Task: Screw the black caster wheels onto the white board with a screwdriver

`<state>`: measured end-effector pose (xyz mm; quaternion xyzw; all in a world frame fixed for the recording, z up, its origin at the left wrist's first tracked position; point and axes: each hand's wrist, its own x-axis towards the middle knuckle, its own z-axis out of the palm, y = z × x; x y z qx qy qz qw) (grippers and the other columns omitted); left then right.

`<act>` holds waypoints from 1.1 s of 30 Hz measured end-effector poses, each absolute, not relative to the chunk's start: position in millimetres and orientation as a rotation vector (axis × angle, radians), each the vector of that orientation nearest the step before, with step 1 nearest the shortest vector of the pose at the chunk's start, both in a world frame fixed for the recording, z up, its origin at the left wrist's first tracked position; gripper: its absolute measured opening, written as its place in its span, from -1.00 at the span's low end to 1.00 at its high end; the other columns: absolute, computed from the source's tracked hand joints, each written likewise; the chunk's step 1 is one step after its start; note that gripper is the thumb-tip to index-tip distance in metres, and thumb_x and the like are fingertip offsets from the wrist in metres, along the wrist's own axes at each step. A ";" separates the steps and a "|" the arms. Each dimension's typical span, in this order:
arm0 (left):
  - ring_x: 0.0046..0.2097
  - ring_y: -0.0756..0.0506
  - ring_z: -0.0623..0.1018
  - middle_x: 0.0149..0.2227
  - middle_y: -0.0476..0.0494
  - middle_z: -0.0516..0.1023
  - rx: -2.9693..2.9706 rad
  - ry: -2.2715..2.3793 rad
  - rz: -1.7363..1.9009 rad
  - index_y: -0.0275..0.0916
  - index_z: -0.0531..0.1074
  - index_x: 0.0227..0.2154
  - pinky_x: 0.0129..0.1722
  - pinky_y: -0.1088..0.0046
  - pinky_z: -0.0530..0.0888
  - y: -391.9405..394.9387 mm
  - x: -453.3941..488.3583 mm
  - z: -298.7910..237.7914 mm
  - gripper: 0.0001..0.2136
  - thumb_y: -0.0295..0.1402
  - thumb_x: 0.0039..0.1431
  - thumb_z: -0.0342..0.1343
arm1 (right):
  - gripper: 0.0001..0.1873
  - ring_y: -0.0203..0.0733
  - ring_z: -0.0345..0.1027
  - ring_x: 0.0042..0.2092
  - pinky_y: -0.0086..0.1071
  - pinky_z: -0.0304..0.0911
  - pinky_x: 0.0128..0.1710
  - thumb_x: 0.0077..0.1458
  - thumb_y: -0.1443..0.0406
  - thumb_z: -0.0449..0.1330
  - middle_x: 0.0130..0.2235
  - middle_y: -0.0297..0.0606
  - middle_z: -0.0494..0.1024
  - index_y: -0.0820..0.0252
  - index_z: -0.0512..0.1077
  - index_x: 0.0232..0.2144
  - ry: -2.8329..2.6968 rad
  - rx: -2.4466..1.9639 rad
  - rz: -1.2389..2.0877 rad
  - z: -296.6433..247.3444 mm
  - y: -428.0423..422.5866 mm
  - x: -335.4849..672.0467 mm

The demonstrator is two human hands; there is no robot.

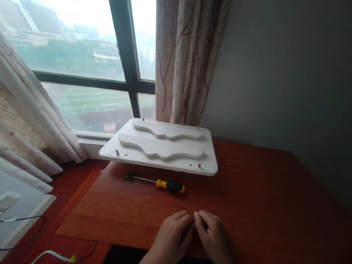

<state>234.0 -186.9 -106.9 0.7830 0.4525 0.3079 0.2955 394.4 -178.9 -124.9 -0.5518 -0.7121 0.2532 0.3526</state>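
My left hand (174, 235) and my right hand (211, 233) are close together over the near edge of the table. Both have curled fingers, and their fingertips meet or nearly meet; I see nothing in them. Beyond them lies a screwdriver (170, 186) with a yellow and black handle, its shaft pointing left. Several small dark screws (129, 176) are bunched around its tip. Farther back rests a white board (157, 162) with short wooden dowels standing near its corners. Two white wavy-edged panels, a front one (162, 149) and a rear one (168, 130), lie flat on it.
The reddish-brown table (265, 207) extends right along a grey wall. Behind it are a window (82, 98) and patterned curtains (186, 58). At lower left, a plug and cables (31, 216) run from a wall socket (5, 202) beside the table.
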 end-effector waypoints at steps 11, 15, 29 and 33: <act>-0.12 -0.17 0.55 -0.12 -0.16 0.55 2.148 1.756 1.152 -0.16 0.48 -0.18 -0.09 0.31 0.45 -136.4 123.1 -93.3 -0.85 -0.40 0.32 0.01 | -0.83 -0.12 0.39 -0.05 -0.27 0.27 0.01 0.30 0.33 0.06 -0.12 -0.18 0.55 0.15 0.45 -0.14 -1.862 -1.259 0.470 -94.1 -146.6 373.1; -0.04 -0.26 0.52 -0.06 -0.25 0.52 2.330 1.968 1.076 -0.21 0.49 -0.17 -0.01 0.15 0.47 -115.1 69.6 -94.8 -0.83 -0.36 0.29 0.02 | -0.72 -0.04 0.35 0.04 -0.15 0.26 0.10 0.22 0.39 0.12 0.00 -0.14 0.53 0.15 0.45 -0.03 -2.013 -1.234 0.371 -89.0 -130.0 350.6; -0.10 -0.27 0.57 -0.11 -0.31 0.56 2.446 1.899 0.923 -0.25 0.54 -0.18 -0.07 0.14 0.56 -97.3 40.1 -114.0 -0.75 -0.37 0.27 -0.03 | -0.64 -0.06 0.36 0.05 -0.20 0.28 0.08 0.25 0.42 0.13 0.03 -0.19 0.54 0.10 0.48 0.06 -2.285 -1.374 0.348 -91.1 -102.3 312.7; -0.11 -0.25 0.58 -0.12 -0.28 0.56 2.435 1.856 0.952 -0.23 0.55 -0.19 -0.07 0.16 0.56 -101.4 42.8 -112.3 -0.76 -0.33 0.30 -0.02 | -0.64 -0.08 0.36 0.04 -0.22 0.29 0.05 0.24 0.47 0.12 0.01 -0.21 0.56 0.10 0.52 0.01 -2.285 -1.344 0.393 -89.8 -102.9 320.9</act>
